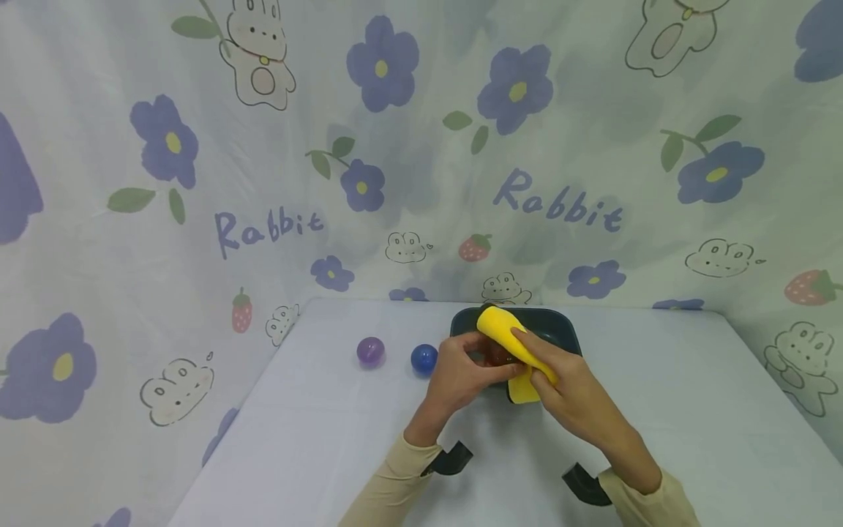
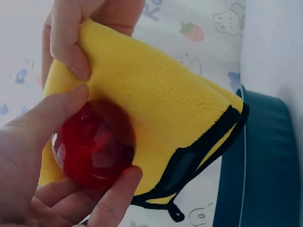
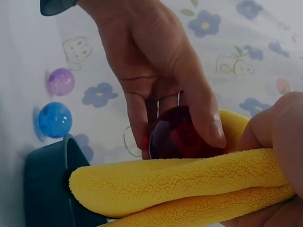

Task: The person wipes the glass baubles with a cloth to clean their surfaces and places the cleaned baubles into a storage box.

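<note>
Red ball (image 2: 92,151) in left hand (image 1: 461,377), yellow cloth (image 1: 510,340) in right hand (image 1: 576,395).

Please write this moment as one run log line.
left hand: holds red ball | right hand: holds yellow cloth against it

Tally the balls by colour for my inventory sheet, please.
Red ball: 1, held in the left hand
Blue ball: 1
Purple ball: 1
Total: 3
</note>
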`<state>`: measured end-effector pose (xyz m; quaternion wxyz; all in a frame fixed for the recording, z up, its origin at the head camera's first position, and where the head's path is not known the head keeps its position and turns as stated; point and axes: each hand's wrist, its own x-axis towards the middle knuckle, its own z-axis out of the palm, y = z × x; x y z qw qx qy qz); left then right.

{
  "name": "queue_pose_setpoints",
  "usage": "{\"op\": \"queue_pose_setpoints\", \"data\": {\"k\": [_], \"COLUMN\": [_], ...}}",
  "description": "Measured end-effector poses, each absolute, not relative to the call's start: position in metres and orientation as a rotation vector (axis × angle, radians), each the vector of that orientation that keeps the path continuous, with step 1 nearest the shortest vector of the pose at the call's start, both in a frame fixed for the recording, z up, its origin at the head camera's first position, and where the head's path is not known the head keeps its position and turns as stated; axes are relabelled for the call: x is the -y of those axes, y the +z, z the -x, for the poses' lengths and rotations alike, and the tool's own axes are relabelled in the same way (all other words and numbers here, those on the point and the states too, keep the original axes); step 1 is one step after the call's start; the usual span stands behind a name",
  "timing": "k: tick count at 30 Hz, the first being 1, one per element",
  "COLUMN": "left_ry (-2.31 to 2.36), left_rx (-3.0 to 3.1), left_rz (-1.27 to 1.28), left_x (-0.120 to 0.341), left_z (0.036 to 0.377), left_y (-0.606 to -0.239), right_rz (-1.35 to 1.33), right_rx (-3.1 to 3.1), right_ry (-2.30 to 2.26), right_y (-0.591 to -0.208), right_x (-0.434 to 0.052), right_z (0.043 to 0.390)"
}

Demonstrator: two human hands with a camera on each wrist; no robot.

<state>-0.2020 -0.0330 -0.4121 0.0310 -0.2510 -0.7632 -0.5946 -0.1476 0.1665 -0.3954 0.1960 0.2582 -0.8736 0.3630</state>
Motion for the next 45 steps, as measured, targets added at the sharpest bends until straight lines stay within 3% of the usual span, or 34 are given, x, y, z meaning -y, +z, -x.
{"op": "queue_pose_setpoints", "data": {"k": [18,45], "left_ry": [-1.765,-1.945], "left_rx": [2.352,2.173], "left_rz": [0.859,0.605], "left_x": [0.031,0.032], "left_z": [0.193,0.202], "left_y": [-0.405,-0.407], "right_rz": [-0.736,-0.584], "right_rx": [2.454,2.487], "right_ry": [1.348,1.403], "right_y": [-0.402,-0.397], "right_x": [-0.180,-0.165], "right_z": [0.160,0.148]}}
